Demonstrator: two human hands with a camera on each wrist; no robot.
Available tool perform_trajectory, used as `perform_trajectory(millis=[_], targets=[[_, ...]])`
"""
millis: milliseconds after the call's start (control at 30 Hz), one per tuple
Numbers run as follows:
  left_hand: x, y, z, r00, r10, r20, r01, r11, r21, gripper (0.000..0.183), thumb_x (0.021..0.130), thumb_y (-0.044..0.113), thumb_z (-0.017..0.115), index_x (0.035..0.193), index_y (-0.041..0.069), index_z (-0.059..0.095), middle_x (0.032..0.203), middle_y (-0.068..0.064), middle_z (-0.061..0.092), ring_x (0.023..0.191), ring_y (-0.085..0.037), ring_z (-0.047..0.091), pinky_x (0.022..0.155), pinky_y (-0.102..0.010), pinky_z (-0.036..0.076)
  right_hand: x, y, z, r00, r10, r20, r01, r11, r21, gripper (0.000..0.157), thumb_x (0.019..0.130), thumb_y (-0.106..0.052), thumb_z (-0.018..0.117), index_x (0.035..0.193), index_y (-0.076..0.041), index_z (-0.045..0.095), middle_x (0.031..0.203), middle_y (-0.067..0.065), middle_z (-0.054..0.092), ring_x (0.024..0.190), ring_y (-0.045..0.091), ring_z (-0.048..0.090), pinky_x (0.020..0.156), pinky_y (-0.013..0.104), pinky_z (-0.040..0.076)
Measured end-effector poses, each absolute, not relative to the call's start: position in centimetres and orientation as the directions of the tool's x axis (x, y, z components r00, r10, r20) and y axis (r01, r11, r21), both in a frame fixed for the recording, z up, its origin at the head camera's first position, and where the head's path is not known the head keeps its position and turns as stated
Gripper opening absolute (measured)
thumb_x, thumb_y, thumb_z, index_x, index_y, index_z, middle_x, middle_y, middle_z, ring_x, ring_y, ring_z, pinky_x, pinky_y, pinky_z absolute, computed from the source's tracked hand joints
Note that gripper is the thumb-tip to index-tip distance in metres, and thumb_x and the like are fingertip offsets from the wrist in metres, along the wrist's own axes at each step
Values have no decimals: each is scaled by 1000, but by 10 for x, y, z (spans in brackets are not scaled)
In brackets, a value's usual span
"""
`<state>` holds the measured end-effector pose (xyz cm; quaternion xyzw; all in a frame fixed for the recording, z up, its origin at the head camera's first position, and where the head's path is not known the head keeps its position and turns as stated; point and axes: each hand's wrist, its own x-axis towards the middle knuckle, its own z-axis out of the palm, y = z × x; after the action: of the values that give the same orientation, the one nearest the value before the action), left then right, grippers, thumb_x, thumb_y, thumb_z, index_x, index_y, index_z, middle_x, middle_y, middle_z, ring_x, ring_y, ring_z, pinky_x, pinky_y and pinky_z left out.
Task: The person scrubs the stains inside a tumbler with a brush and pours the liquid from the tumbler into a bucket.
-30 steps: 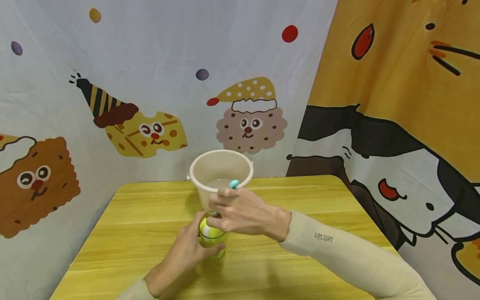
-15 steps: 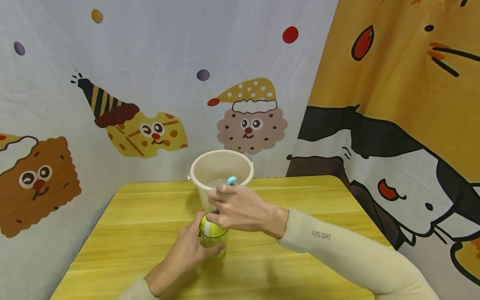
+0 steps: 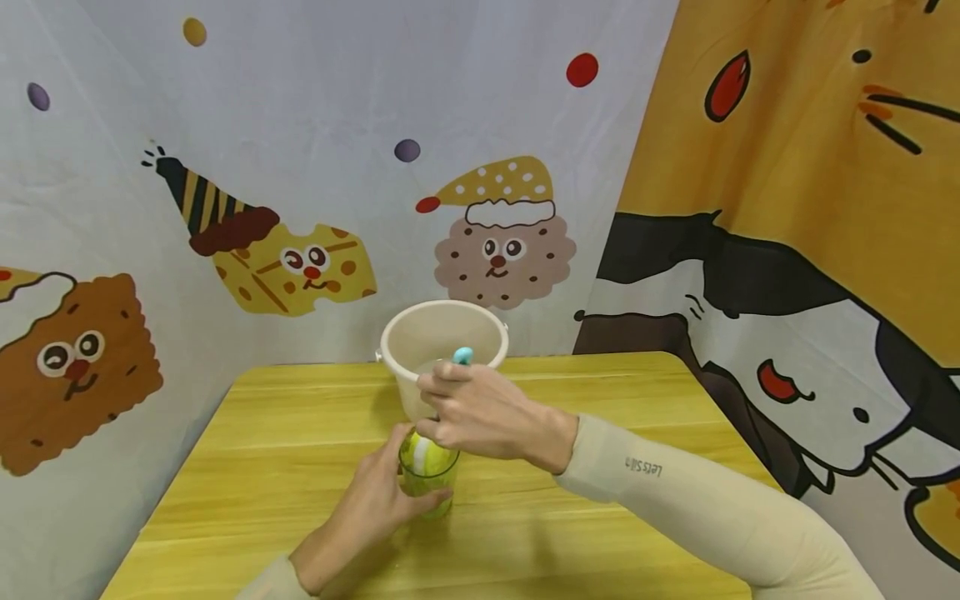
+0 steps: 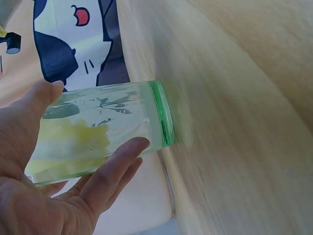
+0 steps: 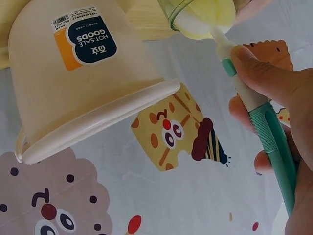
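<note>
My left hand (image 3: pixel 375 487) holds a clear green-tinted drinking glass (image 3: pixel 437 487) upright at the table, thumb on the near side and fingers on the far side. In the left wrist view, the thick green base of the glass (image 4: pixel 164 117) is at the wooden surface. My right hand (image 3: pixel 487 412) grips a bottle brush by its teal-and-white handle (image 5: pixel 271 132), its teal end poking above the fist. The brush's yellow-and-white sponge head (image 3: pixel 430 455) sits inside the glass, its top around the rim. Through the glass wall the sponge (image 4: pixel 73 142) shows as a pale yellow blur.
A cream bucket (image 3: pixel 401 387) stands just behind the hands, near the table's back edge, with something pale at its bottom. It bears a printed label (image 5: pixel 93 41). The wooden table (image 3: pixel 600 500) ends at a cartoon-printed cloth (image 3: pixel 315 125).
My right hand has moved slightly up and left, and the sponge head sits a little higher in the glass. My left hand keeps its hold, almost still.
</note>
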<state>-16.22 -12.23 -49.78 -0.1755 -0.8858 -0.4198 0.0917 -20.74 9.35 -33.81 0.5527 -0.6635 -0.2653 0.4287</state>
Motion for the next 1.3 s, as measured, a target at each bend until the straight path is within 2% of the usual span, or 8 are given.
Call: perform_trajectory(millis=[467,633,933,1100,1300], targets=[[-163,-122,-499,-936,211,282,351,602,717,98,78,33,113,157,24,55,136,-9,84,120,-29,85,95,-36,74,-204,91,-331,-91,-971,223,-546,236,804,8,100,-37,90,100,-45,86,94,-15,83,104,12,61,110,29,43],[-162,-122,-498,-936,205,287,351,613,708,99,77,35,113,157,25,55,137,-10,84,120,-31,85,95,-40,75,-203,91,-330,-104,-969,224,-563,243,790,12,97,-37,93,102,-47,87,94,-14,84,105,12,62,111,29,43],[-162,-121,-496,-940,202,273,339,622,706,98,78,38,113,157,26,56,139,-9,84,124,-32,84,99,-46,75,-201,91,-328,-119,-972,200,-565,232,792,13,99,-36,91,105,-47,88,94,-15,84,106,12,63,112,29,43],[-162,-122,-496,-940,203,275,341,620,707,97,77,37,113,156,25,56,138,-9,84,122,-31,85,97,-42,75,-199,91,-327,-135,-973,188,-569,231,789,14,98,-35,92,104,-46,88,94,-15,84,107,12,63,113,29,43],[-162,-122,-494,-941,211,266,339,610,716,97,77,37,113,155,27,56,139,-6,83,122,-29,84,96,-40,74,-199,92,-325,-165,-969,184,-598,247,762,22,91,-29,93,106,-43,87,94,-13,83,107,13,64,113,30,44]])
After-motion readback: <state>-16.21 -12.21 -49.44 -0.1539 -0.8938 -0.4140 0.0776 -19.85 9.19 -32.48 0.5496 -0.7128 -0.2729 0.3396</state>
